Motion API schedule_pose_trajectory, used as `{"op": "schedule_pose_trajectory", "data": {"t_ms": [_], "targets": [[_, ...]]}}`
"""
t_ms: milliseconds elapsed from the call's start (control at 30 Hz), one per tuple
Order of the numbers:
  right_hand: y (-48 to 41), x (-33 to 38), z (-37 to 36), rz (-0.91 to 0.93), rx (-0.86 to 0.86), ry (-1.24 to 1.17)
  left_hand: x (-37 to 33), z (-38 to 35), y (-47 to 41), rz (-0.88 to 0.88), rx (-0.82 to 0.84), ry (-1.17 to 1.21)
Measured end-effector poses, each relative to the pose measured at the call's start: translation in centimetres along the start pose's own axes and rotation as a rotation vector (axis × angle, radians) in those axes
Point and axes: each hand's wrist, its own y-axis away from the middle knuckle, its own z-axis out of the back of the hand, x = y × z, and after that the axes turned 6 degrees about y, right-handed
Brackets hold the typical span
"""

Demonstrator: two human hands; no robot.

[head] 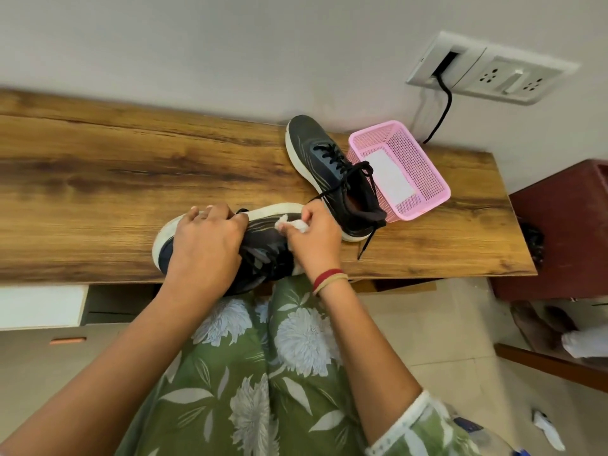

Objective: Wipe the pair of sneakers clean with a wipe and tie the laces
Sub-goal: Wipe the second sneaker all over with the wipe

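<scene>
A dark sneaker with a white sole (pixel 263 248) lies on its side at the front edge of the wooden table (pixel 98 192). My left hand (pixel 207 245) grips it over the laced middle. My right hand (pixel 316 241) pinches a crumpled white wipe (pixel 296 224) against the sneaker's upper, close to the sole. The second dark sneaker (pixel 332 169) stands upright behind, its black laces loose, one lace end trailing toward the table's front edge.
A pink mesh basket (pixel 424 172) holding a white sheet stands right of the second sneaker. A wall socket plate (pixel 493 72) with a black cable hangs above it. A dark red cabinet (pixel 566 232) stands beyond the table's right end.
</scene>
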Motion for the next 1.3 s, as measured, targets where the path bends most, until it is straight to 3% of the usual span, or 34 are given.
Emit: {"op": "schedule_pose_trajectory", "data": {"t_ms": [133, 300, 500, 733, 900, 1067, 1200, 1300], "targets": [[-1.1, -1.0, 0.9, -0.063, -0.051, -0.008, 0.0, -0.2, -0.2, 0.002, -0.011, -0.009], [0.3, 0.2, -0.5, -0.022, 0.047, -0.107, 0.2, -0.3, 0.3, -0.039, -0.077, -0.008], [-1.2, -1.5, 1.5, -0.108, 0.025, -0.053, 0.0, -0.3, 0.1, -0.04, -0.077, 0.006], [-0.1, -1.0, 0.7, -0.002, 0.049, -0.08, -0.2, -0.4, 0.2, -0.024, -0.071, 0.008], [-1.4, -2.0, 1.1, -0.07, -0.043, -0.025, -0.3, -0.1, -0.1, 0.007, -0.043, -0.005], [0.4, 0.3, -1.0, 0.052, -0.01, -0.064, 0.1, 0.2, -0.2, 0.017, 0.006, -0.008], [-0.8, -0.7, 0.0, -0.03, -0.085, -0.008, -0.1, 0.3, -0.2, 0.001, 0.011, -0.016], [-0.3, 0.3, -0.4, 0.028, -0.043, 0.015, 0.0, 0.5, -0.4, 0.019, 0.043, 0.009]]}}
